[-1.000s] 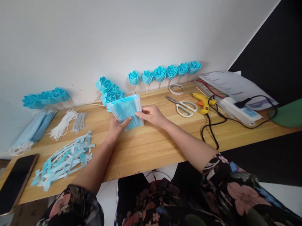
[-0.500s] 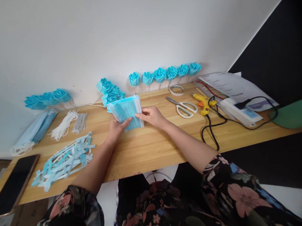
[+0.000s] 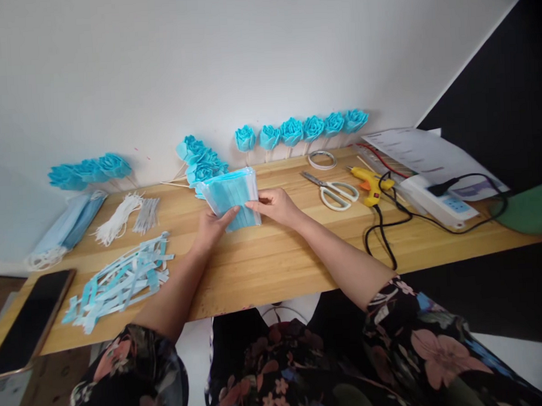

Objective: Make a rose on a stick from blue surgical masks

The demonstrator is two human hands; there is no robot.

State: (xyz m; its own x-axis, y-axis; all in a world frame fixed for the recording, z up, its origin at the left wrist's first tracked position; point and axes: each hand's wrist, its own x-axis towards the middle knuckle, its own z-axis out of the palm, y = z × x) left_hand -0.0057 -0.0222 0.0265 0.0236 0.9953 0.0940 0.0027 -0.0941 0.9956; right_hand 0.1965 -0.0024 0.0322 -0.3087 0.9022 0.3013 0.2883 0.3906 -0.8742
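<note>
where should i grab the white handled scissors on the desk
Take the scissors by the white handle loops, coming from the near right: the loops face that way, while the shut blades point far left. Probably with the right hand, nearer them, though it and the left hand hold the stack of face masks.

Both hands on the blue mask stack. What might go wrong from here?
1. The stack of masks stands on edge, held at its lower corners by the left hand and right hand; layers could fan out or slip.
2. The black cord of the glue gun loops to the edge of the table near the right forearm; a snag might drag the gun.
3. The phone lies at the table's left corner and could be knocked off.
</note>
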